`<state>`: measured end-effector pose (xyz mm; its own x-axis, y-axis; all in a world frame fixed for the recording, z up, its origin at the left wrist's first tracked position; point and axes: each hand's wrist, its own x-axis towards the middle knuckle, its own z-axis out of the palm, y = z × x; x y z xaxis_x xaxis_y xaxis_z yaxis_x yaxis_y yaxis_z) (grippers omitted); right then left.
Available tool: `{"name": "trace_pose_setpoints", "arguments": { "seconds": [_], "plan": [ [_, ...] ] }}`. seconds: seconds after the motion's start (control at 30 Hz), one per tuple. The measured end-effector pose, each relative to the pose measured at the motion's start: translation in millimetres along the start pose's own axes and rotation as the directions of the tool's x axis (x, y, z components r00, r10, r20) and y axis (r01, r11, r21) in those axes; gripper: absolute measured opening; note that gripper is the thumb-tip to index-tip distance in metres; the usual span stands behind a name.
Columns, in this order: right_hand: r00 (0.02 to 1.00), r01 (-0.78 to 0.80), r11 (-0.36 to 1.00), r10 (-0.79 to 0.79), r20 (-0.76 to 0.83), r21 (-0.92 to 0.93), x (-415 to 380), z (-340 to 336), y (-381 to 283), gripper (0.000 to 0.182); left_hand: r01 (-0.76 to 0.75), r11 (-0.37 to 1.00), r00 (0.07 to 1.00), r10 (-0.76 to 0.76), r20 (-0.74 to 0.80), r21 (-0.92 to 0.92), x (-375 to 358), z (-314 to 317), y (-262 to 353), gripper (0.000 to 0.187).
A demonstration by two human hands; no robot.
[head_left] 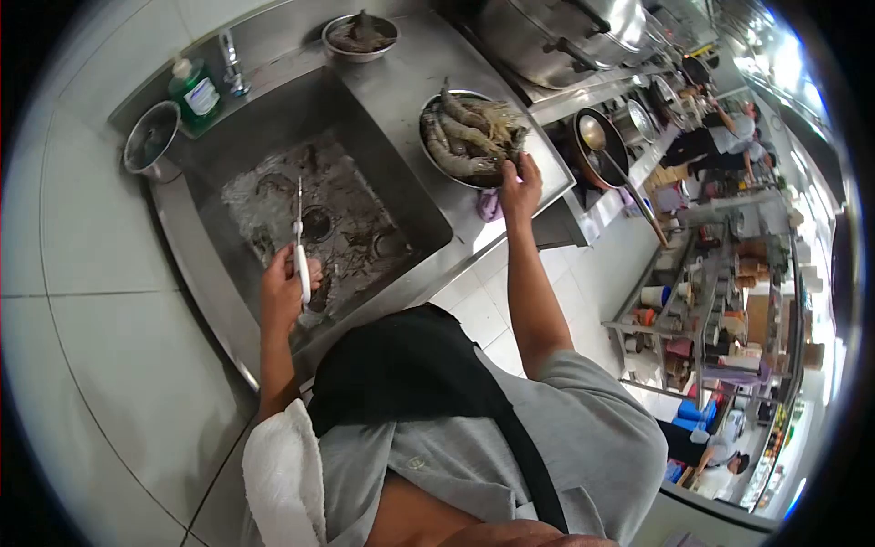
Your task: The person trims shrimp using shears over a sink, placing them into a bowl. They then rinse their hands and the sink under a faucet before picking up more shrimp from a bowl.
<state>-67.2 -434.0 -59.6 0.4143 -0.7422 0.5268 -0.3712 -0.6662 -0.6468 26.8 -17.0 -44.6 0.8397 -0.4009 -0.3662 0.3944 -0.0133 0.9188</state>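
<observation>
White-handled scissors [301, 260] are held in my left hand [290, 281] over the steel sink [360, 173], blades pointing away from me. Shrimp scraps and water lie around the drain below. On the counter to the right, a round metal bowl [436, 162] is heaped with large raw shrimp [465, 132]. My right hand [521, 187] is at the bowl's near right edge, its fingers closed against the shrimp; what exactly they pinch is too small to tell. Something purple [489, 206] lies beneath that edge.
A smaller bowl [362, 38] of dark pieces stands behind the sink. Green soap [196, 96], a faucet [234, 68] and a metal container [153, 139] line its left side. Large pots [547, 41] and a wok with a ladle [597, 146] are right. Several people work farther off.
</observation>
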Motion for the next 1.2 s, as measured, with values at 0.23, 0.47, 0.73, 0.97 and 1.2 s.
{"name": "trace_pose_setpoints", "arguments": {
  "seconds": [0.23, 0.47, 0.73, 0.97, 1.2],
  "plan": [
    [0.990, -0.140, 0.988, 0.138, 0.025, 0.063, 0.7, -4.8, -6.6, 0.040, 0.010, 1.000, 1.000, -0.010, -0.002, 0.027, 1.6, -1.1, 3.6, 0.058],
    [0.997, 0.060, 0.998, -0.062, -0.052, -0.036, 3.5, -4.6, 6.9, 0.042, -0.009, 1.000, 0.999, 0.009, -0.032, 0.020, 2.2, -4.7, 3.7, 0.058],
    [0.856, -0.156, 0.765, -0.212, 0.472, 0.625, -45.5, 1.9, -129.2, 0.025, -0.027, 0.996, 0.978, 0.045, -0.206, 0.087, -17.2, -45.7, 18.9, 0.051],
    [-0.520, -0.229, 0.971, -0.057, 0.852, -0.075, -196.0, 176.7, -102.6, 0.029, 0.076, 0.995, 0.932, -0.049, -0.359, 0.061, -54.2, -66.2, 11.7, 0.049],
    [-0.566, -0.386, 0.544, 0.498, 0.657, -0.745, -360.4, 250.8, -92.2, 0.029, 0.262, 0.963, 0.812, -0.256, -0.524, -0.065, -98.1, -48.7, -3.3, 0.059]
  ]
}}
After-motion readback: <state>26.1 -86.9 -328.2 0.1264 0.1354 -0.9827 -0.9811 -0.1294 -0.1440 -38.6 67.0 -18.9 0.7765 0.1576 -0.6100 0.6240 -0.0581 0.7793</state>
